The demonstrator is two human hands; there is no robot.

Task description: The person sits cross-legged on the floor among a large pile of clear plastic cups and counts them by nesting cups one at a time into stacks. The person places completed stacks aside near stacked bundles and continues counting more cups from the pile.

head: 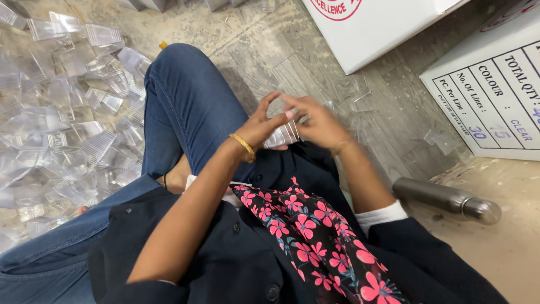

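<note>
Both hands (pixel 292 121) around seemingly stacked clear plastic pieces (pixel 281 135).

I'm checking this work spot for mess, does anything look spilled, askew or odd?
Yes. Clear plastic pieces lie in a loose heap across the floor, not in a container. A steel bottle lies on its side. A few stray clear pieces sit by the white box.

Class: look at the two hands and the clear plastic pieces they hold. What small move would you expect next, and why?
Probably the right hand presses its clear plastic piece onto the small stack of clear plastic pieces held by the left hand: both hands meet over the lap, fingers pinched on the stack.
</note>
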